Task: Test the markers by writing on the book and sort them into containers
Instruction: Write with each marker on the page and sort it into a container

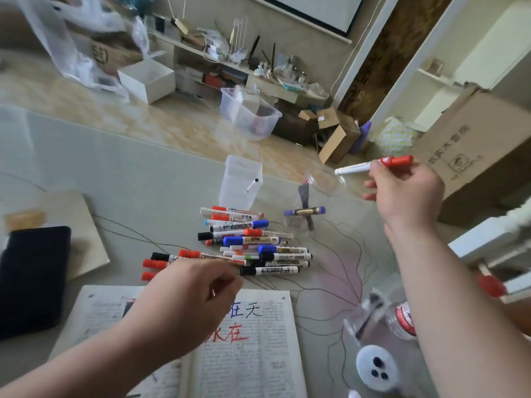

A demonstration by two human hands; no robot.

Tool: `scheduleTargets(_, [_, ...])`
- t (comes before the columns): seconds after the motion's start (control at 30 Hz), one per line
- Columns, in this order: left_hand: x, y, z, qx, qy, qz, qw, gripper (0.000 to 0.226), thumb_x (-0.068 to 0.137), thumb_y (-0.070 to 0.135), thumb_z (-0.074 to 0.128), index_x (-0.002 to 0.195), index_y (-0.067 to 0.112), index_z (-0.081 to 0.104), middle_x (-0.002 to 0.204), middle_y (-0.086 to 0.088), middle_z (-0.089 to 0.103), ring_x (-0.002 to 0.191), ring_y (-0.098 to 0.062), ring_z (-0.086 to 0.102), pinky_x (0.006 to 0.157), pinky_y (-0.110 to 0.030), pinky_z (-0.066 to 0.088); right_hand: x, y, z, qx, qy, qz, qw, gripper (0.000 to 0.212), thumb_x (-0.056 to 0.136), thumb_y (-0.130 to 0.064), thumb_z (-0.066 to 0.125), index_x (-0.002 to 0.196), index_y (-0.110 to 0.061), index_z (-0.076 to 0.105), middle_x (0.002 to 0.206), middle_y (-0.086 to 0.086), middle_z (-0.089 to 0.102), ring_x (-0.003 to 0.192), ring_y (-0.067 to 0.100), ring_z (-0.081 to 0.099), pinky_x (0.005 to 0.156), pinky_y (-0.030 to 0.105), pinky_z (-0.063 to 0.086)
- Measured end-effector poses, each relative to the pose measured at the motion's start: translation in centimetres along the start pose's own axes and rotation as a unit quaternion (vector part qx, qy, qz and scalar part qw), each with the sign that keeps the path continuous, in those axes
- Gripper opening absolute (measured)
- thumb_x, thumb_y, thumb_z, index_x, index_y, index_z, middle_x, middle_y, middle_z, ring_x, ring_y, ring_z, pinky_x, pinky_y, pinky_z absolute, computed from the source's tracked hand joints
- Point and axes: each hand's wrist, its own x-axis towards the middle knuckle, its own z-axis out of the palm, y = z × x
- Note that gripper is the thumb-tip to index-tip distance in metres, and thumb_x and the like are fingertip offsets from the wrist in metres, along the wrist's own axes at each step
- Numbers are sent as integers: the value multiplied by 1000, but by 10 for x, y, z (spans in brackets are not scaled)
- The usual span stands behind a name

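A pile of several markers with red, blue and black caps lies mid-table. My right hand holds a red-capped white marker up in the air, just above the rim of a clear round jar that has markers in it. A square clear container behind the pile holds one black-tipped marker. The open book lies at the near edge with blue, black and red characters written on it. My left hand hovers over the book and the near end of the pile, fingers curled, holding nothing I can see.
A black phone lies on a board at the left. Clear jars and a white lid stand at the near right. A cardboard box stands beyond the table's right edge. Boxes and a plastic bin sit on the floor behind.
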Motion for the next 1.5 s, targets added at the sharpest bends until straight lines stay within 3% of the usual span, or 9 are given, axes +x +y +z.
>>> scheduleTargets(0.37, [1, -7, 0, -9, 13, -24, 1000, 30, 86, 27, 70, 60, 28, 55, 59, 20, 55, 54, -7, 48, 47, -32, 45, -15, 50, 36, -190, -42, -21, 981, 12, 83, -17, 68, 92, -22, 64, 70, -11, 61, 71, 18, 62, 71, 28, 50])
scheduleTargets(0.47, [1, -11, 1, 3, 15, -39, 999, 26, 86, 30, 70, 63, 22, 60, 59, 12, 57, 55, -11, 48, 49, -38, 47, -62, 70, 40, -235, -177, -39, 955, 13, 84, -13, 68, 80, -26, 66, 69, -12, 63, 64, 10, 60, 63, 23, 46])
scheduleTargets(0.6, [2, -11, 2, 11, 15, -55, 998, 26, 86, 33, 69, 64, 22, 59, 58, 11, 58, 55, -11, 49, 50, -36, 46, -113, 98, 46, -354, -388, -85, 847, 12, 86, -15, 62, 90, -24, 70, 90, -10, 63, 87, 21, 60, 73, 31, 51])
scheduleTargets(0.7, [2, -11, 3, 19, 3, -74, 997, 26, 87, 35, 68, 65, 24, 60, 63, 17, 61, 58, -10, 54, 51, -35, 48, -130, 108, 51, -379, -397, -178, 817, 21, 85, -12, 60, 102, -19, 71, 107, -4, 67, 107, 21, 56, 79, 33, 47])
scheduleTargets(0.97, [0, -11, 7, 70, -63, -80, 992, 38, 91, 34, 64, 57, 33, 48, 66, 40, 54, 61, 4, 53, 45, -16, 29, -136, 116, 61, -462, -421, -168, 762, 26, 82, -11, 55, 104, -17, 67, 108, -2, 59, 112, 23, 50, 85, 34, 45])
scheduleTargets(1.1, [-2, -10, 7, 74, -76, -80, 991, 39, 92, 36, 64, 57, 35, 48, 58, 28, 56, 61, 9, 52, 46, -13, 28, -135, 98, 51, -427, -410, -188, 783, 12, 74, -17, 62, 86, -17, 67, 92, 0, 61, 97, 26, 52, 86, 36, 46])
scheduleTargets(1.27, [-5, -7, 7, 53, -97, -45, 993, 9, 89, 43, 65, 92, 34, 66, 82, 24, 61, 75, 6, 55, 71, -20, 47, -148, 38, 7, -363, -503, -92, 779, 17, 94, -47, 56, 99, -32, 63, 81, -12, 56, 83, 16, 54, 69, 33, 47])
scheduleTargets(1.4, [-13, -1, 13, 60, -177, 32, 982, 48, 86, 61, 60, 130, 42, 53, 122, 29, 49, 111, 8, 45, 95, -14, 40, -170, 1, -29, -376, -553, -91, 737, 36, 99, -64, 38, 113, -41, 61, 80, -12, 62, 80, 11, 56, 62, 31, 40])
scheduleTargets(1.5, [-20, 5, 22, 88, -233, 64, 966, 47, 89, 63, 57, 132, 44, 49, 117, 30, 46, 110, 7, 41, 94, -16, 38, -179, -1, -37, -298, -577, -35, 760, 25, 99, -59, 48, 112, -46, 65, 77, -24, 62, 74, 0, 55, 65, 25, 43])
